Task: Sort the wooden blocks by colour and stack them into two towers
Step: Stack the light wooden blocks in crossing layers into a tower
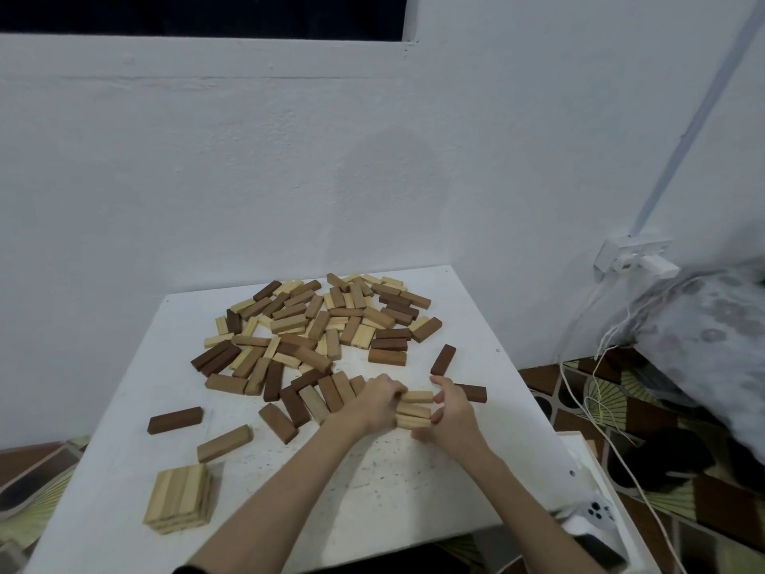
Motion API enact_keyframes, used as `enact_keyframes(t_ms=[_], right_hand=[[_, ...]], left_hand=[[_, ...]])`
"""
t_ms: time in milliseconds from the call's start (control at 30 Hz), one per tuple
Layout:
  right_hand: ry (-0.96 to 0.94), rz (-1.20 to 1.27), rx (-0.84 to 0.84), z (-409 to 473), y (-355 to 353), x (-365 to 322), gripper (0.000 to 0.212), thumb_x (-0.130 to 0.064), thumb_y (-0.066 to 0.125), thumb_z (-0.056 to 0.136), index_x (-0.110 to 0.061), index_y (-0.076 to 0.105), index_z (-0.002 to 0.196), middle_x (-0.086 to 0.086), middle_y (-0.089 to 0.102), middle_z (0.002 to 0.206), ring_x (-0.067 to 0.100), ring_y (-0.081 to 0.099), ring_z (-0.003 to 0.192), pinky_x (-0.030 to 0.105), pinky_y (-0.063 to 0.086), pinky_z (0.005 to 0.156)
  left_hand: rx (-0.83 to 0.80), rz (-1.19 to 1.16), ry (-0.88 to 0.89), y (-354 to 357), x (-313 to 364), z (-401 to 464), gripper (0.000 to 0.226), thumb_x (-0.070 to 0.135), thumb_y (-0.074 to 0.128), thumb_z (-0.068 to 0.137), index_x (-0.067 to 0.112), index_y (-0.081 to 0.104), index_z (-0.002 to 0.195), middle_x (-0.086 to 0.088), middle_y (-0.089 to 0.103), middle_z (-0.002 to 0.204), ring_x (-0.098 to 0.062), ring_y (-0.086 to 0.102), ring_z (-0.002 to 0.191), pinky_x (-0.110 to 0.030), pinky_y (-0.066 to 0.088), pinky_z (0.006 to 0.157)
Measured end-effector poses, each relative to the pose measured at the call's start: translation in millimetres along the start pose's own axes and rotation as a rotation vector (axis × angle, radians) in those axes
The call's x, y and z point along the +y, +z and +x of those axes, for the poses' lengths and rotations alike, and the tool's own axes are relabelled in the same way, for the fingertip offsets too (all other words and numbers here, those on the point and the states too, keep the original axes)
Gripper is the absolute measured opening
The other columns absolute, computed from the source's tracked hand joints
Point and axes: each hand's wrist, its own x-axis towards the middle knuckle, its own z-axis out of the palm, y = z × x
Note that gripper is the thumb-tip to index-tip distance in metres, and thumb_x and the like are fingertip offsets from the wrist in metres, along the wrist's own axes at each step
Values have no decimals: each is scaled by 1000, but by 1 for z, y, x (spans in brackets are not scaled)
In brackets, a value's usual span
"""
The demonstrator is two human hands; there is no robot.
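Three pale blocks (415, 409) squeezed between my left hand (378, 401) and right hand (449, 412). Uneven pressure could buckle them onto the bench (372, 482).

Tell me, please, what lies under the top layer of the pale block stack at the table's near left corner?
Under the pale block stack's top layer, more pale layers show at its front edge. Their full count and the table beneath are covered.

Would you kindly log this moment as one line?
both hands: left hand, right hand | grip: light blocks | light tower: started
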Motion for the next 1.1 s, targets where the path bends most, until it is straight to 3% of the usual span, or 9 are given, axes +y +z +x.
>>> enact_keyframes(t_ms=[133, 233, 367, 467, 633, 767, 933, 1100], right_hand=[[86, 36, -28, 4, -1, -8, 81, -4, 78, 72, -12, 36, 141, 5, 43, 109, 8, 48, 72, 9, 45, 57], [110, 24, -45, 3, 0, -8, 77, -2, 76, 73, -10, 36, 139, 3, 48, 99, 11, 50, 74, 23, 45, 69], [110, -45, -126, 1, 7, -11, 66, -6, 79, 72, -3, 46, 130, 12, 53, 114, 17, 50, 94, 25, 44, 82], [115, -90, -140, -1, 15, -19, 65, -11, 82, 67, -3, 54, 125, 12, 54, 113, 17, 53, 89, 32, 52, 86], [61, -175, -241, -5, 25, -27, 67, -12, 86, 61, -7, 55, 121, 2, 49, 106, 11, 49, 85, 22, 46, 73], [33, -176, -296, -12, 45, -43, 71, -16, 88, 61, -8, 54, 122, 3, 52, 108, 13, 52, 90, 25, 49, 79], [9, -127, -304, -18, 71, -62, 75, -15, 90, 59, -7, 53, 124, -4, 48, 102, 12, 49, 90, 20, 42, 73], [14, -85, -306, -21, 83, -71, 79, -11, 89, 60, -6, 50, 129, -1, 47, 108, 14, 48, 95, 22, 45, 76]], left_hand=[[-19, 41, -6, 1, 2, -4, 56, 8, 70, 80, 4, 48, 131, -10, 38, 131, -23, 40, 122, -25, 36, 101], [-29, 78, -38, 4, 5, -7, 53, 8, 74, 75, 6, 53, 124, -11, 45, 126, -23, 43, 117, -30, 41, 98], [10, 150, -50, 6, 6, -19, 51, 18, 73, 79, 4, 54, 124, -14, 50, 125, -26, 45, 116, -30, 37, 94], [75, 143, -62, 12, -1, -33, 57, 15, 71, 79, 4, 47, 129, -14, 48, 130, -26, 44, 118, -32, 39, 95], [105, 42, -96, 15, -17, -60, 71, 15, 77, 73, 12, 41, 135, -7, 46, 135, -25, 43, 120, -34, 40, 98], [123, 74, -157, 9, -39, -81, 67, 18, 76, 74, 13, 43, 132, -7, 47, 132, -27, 42, 118, -33, 39, 96], [130, 25, -205, -1, -62, -98, 72, 17, 78, 69, 12, 43, 132, -8, 47, 131, -27, 43, 118, -32, 39, 96], [176, -31, -225, -6, -72, -110, 70, 13, 77, 70, 11, 43, 132, -8, 47, 128, -25, 42, 117, -31, 39, 96]])
